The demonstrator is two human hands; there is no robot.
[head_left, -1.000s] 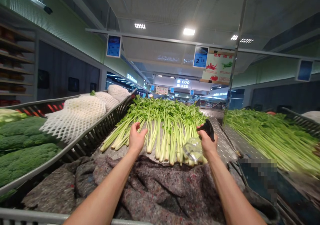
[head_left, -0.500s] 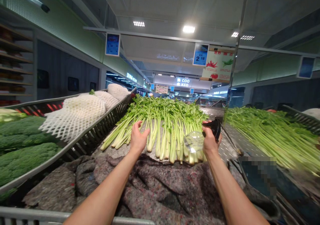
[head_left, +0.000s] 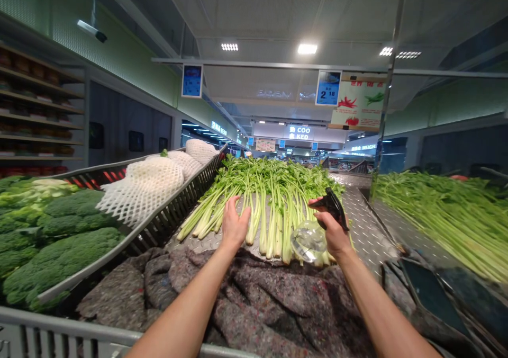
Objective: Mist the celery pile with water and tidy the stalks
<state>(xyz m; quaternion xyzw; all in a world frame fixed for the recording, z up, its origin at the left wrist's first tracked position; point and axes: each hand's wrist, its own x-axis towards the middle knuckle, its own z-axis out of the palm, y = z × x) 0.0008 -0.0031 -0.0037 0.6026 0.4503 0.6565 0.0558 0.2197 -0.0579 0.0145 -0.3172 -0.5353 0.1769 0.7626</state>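
Note:
My right hand [head_left: 336, 234] is wrapped round the neck of a spray bottle [head_left: 309, 242], with fingers at its black trigger head. The clear bottle body is tilted and hangs in front of the stalk ends of the celery [head_left: 273, 204]. My left hand [head_left: 235, 225] is held over the left part of the celery, fingers apart and curved, holding nothing. Whether its fingertips touch the stalks I cannot tell. The celery lies in a broad row, leaves to the back and pale stalk ends toward me.
A grey felt blanket [head_left: 254, 300] lies bunched in front of the celery on a metal tread plate [head_left: 363, 225]. On the left, a black crate holds broccoli [head_left: 63, 262] and netted white produce [head_left: 138, 188]. A mirror on the right reflects celery; a phone [head_left: 431, 289] lies below it.
The view has swung left, so everything sits further right and more broccoli shows. The spray bottle's head is tilted differently in my right hand. My left hand stays open over the celery.

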